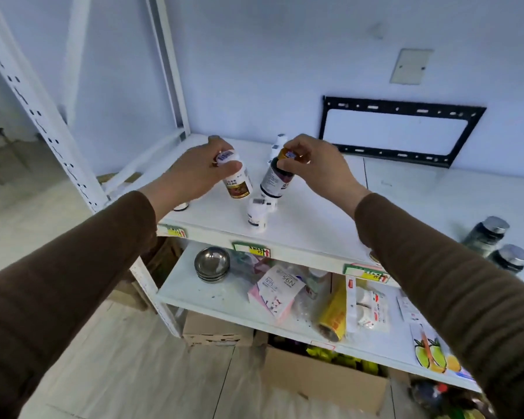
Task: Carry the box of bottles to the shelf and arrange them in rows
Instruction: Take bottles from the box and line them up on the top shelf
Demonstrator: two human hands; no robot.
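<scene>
My left hand (pixel 194 173) grips a white bottle with a brown label (pixel 239 184) by its white cap, over the top shelf (pixel 303 225). My right hand (pixel 318 167) pinches the orange cap of a dark bottle with a white label (pixel 275 180), held tilted. A small white bottle (pixel 257 214) stands in front of them on the shelf. More white bottles (pixel 277 146) stand in a line behind, partly hidden by my right hand. No box of bottles is in view.
Two dark jars with silver lids (pixel 496 243) stand at the shelf's right. The lower shelf (pixel 224 303) holds stacked metal bowls (pixel 212 264), an N95 mask box (pixel 277 290) and a yellow roll (pixel 335 316). Cardboard boxes (pixel 324 379) sit on the floor. A white upright post (pixel 43 107) rises left.
</scene>
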